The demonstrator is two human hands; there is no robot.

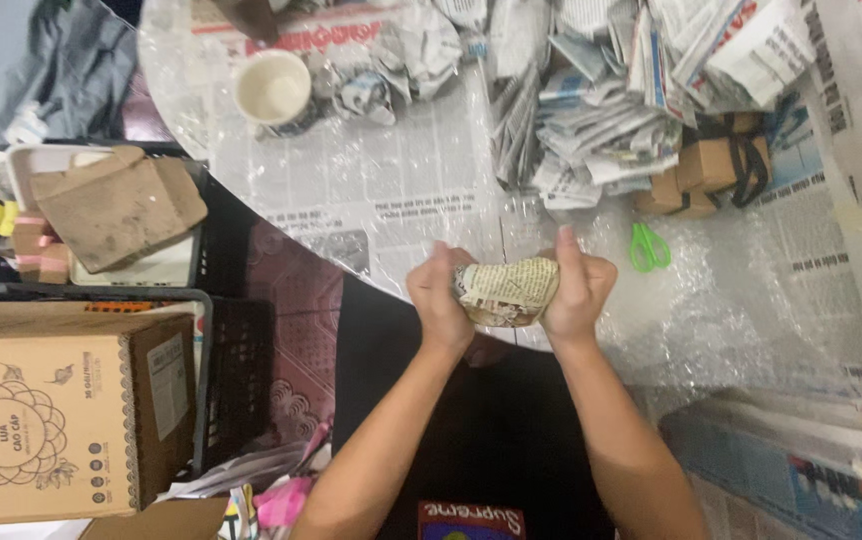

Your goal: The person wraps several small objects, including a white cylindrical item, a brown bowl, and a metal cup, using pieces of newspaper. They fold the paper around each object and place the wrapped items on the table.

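– Item under inspection?
– A newspaper-wrapped bundle (507,292), clasped between the left hand (438,293) and the right hand (578,287), both closed around its ends, just above the table's near edge.

– Wrapping status?
– Paper covers every visible face; I judge it nearly complete, with no tape or fastening seen.

– Surroundings?
– Green scissors (648,247) just beyond the right hand; small brown boxes (708,170) and a newspaper pile (611,90) farther out; an unwrapped cup (274,90) well beyond the left hand.

Content of newspaper bundle (507,291) hidden by wrap; cardboard box (61,420) cut by left edge.
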